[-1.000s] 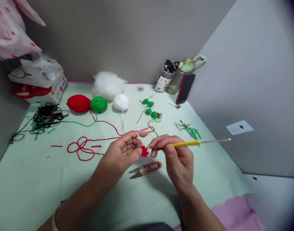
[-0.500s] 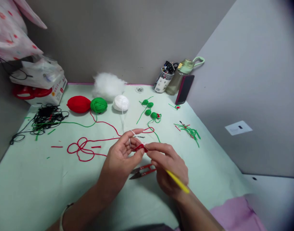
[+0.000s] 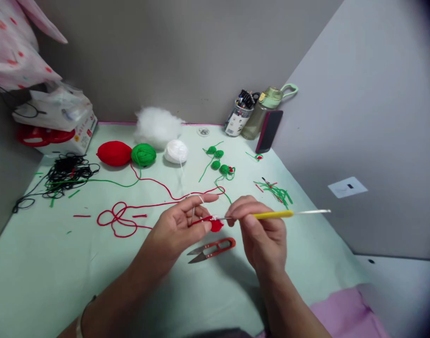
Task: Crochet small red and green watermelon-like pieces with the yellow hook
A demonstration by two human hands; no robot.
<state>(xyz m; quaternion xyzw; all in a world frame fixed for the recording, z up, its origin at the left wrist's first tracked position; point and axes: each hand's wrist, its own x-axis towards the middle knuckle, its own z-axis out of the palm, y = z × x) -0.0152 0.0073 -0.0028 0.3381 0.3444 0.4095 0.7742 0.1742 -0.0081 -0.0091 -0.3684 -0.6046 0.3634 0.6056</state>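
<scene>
Between its thumb and fingers, my left hand point(image 3: 177, 227) pinches a small red and white crochet piece point(image 3: 216, 225). White yarn loops over the left index finger and runs back to the white yarn ball point(image 3: 176, 151). My right hand point(image 3: 262, 227) is closed around a yellow-handled crochet hook point(image 3: 274, 215), one metal end pointing right. Its other end reaches the white stitches at the top of the piece; whether the tip is inside a stitch I cannot tell. Below the hands lie orange-handled thread snips point(image 3: 213, 249), blades pointing left.
A red yarn ball point(image 3: 114, 153), a green yarn ball point(image 3: 143, 155) and white stuffing point(image 3: 158, 126) sit at the back. Small green crocheted balls point(image 3: 215, 165), green scraps point(image 3: 276, 192) and tangled black cord point(image 3: 69, 173) lie around. A phone point(image 3: 269, 131) leans against a bottle point(image 3: 259, 117).
My right hand has turned and moved slightly right, swinging the hook from a downward slant to nearly level. More of the red piece and the snips now shows.
</scene>
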